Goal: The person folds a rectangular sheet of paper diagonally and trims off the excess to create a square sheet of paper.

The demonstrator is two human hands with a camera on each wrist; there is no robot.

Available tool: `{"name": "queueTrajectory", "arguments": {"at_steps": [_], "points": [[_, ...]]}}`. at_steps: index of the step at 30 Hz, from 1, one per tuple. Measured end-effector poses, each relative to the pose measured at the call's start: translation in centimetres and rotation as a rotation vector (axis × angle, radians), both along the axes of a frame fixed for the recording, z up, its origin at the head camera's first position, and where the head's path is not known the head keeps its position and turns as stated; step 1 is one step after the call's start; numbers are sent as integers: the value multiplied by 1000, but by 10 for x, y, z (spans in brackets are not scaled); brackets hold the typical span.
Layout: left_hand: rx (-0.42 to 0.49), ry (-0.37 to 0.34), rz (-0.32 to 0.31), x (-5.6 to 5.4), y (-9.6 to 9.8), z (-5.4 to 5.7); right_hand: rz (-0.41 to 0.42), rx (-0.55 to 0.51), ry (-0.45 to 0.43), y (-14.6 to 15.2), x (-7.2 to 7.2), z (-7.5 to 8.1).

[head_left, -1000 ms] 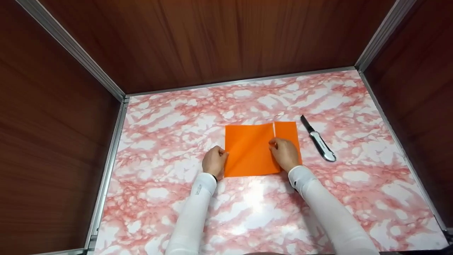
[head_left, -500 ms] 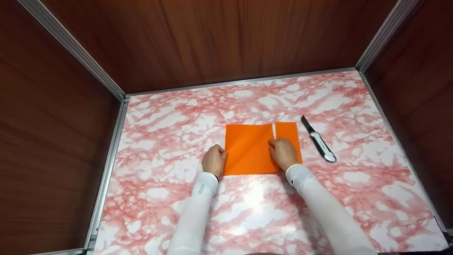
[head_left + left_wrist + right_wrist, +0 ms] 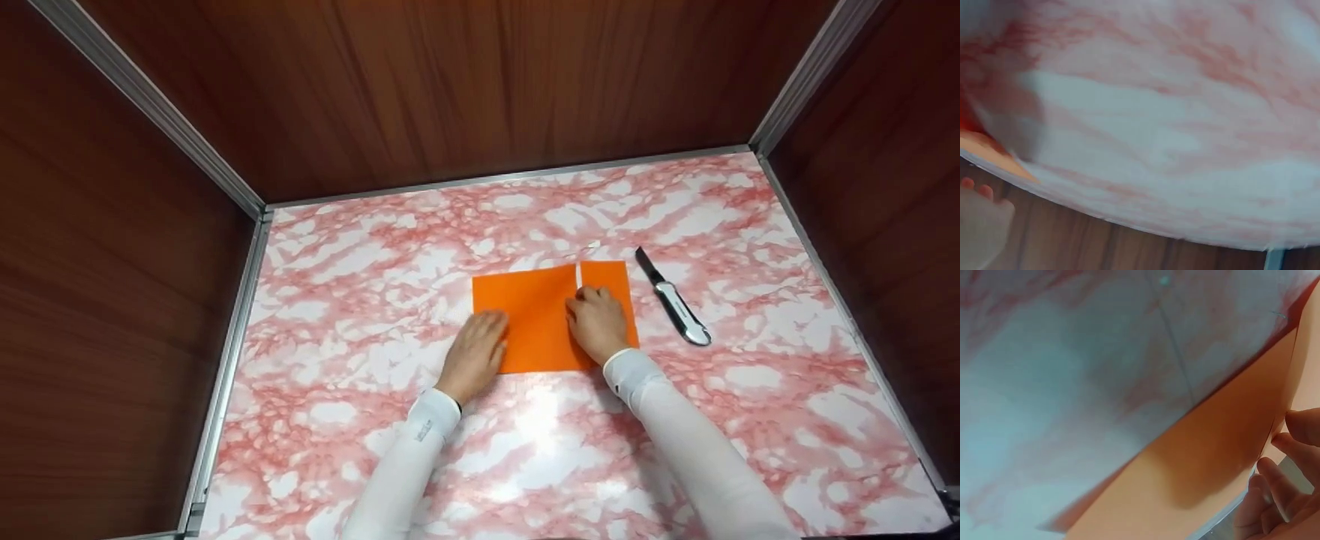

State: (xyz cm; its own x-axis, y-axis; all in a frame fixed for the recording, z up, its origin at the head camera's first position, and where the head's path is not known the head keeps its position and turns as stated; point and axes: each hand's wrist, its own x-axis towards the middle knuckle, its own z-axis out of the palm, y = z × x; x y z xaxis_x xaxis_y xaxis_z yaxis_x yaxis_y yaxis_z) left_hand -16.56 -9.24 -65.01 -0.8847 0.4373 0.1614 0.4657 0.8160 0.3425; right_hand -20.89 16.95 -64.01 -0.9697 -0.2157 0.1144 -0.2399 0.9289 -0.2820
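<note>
A large orange sheet of paper (image 3: 532,315) lies on the marbled table, its left edge angled. To its right lies a narrow orange paper strip (image 3: 609,279), with a thin gap showing between the two at the far edge. My left hand (image 3: 474,356) rests on the large sheet's left side, fingers extended; in the left wrist view only part of it shows. My right hand (image 3: 598,324) covers the near part of the gap, its bent fingers pinching the large sheet's right edge. In the right wrist view the fingertips (image 3: 1268,466) meet at the seam between the pieces.
A utility knife (image 3: 673,300) with its black blade out lies right of the strip, blade pointing away. A tiny pale scrap (image 3: 593,244) lies beyond the paper. Dark wood panels (image 3: 465,90) with metal edging enclose the table on the back and both sides.
My left hand has let go of the sheet's left edge and laid its fingers out over the paper. The sheet's far left corner has shifted nearer. The right hand stays almost in place.
</note>
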Motion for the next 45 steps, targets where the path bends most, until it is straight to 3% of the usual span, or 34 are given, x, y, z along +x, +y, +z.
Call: {"name": "queueTrajectory", "arguments": {"at_steps": [3,6,13,17,21,25,32,38,45], "points": [[-96,-87,-88,11,0,-1,0,4,6,1,0,-1],[-143,-142,-93,17,0,-4,-1,2,8,1,1,-1],[-199,-124,-76,22,0,-6,26,13,28,-8,12,-2],[-241,-107,-63,23,2,-5,154,28,41,-22,24,-5],[-280,-74,-47,23,7,-4,311,64,-27,-37,34,-6],[-295,-63,-32,23,12,-4,368,91,-90,-44,39,-9],[-312,-65,-22,24,9,-8,331,110,-127,-42,32,-9],[-291,-59,-25,26,6,-9,190,124,-159,-31,11,-7],[-267,-80,-27,33,0,-10,101,104,-236,-15,-14,-3]]}}
